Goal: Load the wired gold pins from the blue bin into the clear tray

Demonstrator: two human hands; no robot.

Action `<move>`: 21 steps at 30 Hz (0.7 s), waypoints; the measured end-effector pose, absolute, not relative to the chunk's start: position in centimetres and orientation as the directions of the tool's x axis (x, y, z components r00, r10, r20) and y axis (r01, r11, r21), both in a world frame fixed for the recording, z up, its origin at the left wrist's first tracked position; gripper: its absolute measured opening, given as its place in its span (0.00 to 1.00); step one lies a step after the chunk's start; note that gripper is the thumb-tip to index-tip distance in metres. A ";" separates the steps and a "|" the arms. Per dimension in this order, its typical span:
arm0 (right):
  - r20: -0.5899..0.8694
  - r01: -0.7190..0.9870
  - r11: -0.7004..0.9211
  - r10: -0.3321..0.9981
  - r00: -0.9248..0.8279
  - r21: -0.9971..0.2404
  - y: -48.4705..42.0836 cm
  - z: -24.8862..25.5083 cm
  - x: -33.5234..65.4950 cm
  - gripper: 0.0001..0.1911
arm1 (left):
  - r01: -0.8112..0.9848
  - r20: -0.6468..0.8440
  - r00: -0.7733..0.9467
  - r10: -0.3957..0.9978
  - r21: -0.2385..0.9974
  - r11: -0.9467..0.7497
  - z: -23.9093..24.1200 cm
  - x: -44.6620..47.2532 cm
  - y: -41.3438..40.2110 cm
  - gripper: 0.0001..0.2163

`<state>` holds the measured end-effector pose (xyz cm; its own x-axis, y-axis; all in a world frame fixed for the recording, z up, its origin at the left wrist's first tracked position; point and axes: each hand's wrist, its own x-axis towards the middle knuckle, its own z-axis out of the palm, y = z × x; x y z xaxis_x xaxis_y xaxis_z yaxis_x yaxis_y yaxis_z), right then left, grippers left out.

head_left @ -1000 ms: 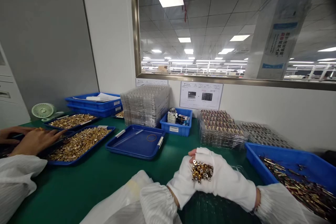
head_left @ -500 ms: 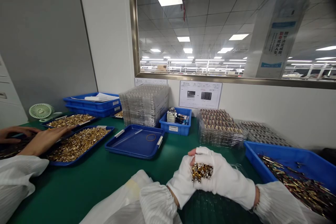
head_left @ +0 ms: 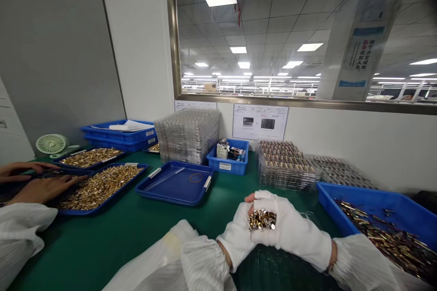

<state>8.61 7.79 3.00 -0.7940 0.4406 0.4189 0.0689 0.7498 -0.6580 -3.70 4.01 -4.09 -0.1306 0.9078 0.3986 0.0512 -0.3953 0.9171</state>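
Both my hands wear white fingerless gloves and meet low in the middle of the view. My left hand and my right hand are cupped together around a small heap of gold-coloured metal parts. A bare fingertip shows at the top of the right hand. Under my hands lies a clear plastic tray on the green table.
A blue bin of metal parts sits at the right. Stacked clear trays with parts stand behind. An empty blue tray and a small blue box are at centre. At left, another person's hands rest over a blue tray of gold parts.
My cupped hands stay almost still, the heap shifting slightly. The other person's nearer hand at left has drawn back toward the left edge.
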 end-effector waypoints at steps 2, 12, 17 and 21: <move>0.423 0.067 0.746 0.446 -0.789 -0.662 7.8 2.9 8.6 0.13 | 0.053 0.375 -0.131 0.918 0.927 -0.371 -4.7 -3.7 4.3 0.16; 0.398 0.088 0.726 0.470 -0.788 -0.682 7.9 2.7 8.6 0.10 | 0.107 0.347 -0.065 0.935 0.934 -0.340 -2.6 -3.3 3.7 0.12; 0.433 0.083 0.761 0.451 -0.780 -0.643 7.9 2.6 8.5 0.11 | 0.158 0.371 -0.151 0.916 0.924 -0.348 -2.5 -3.1 3.7 0.08; 0.440 0.085 0.789 0.425 -0.791 -0.609 7.8 2.7 8.5 0.13 | 0.106 0.304 -0.223 0.926 0.952 -0.287 -1.9 -2.8 3.5 0.07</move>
<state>8.54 7.85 2.73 -0.7913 0.4250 0.4397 0.0852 0.7887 -0.6089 -2.76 3.49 -1.89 -0.2227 0.9264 0.3038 0.1057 -0.2868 0.9521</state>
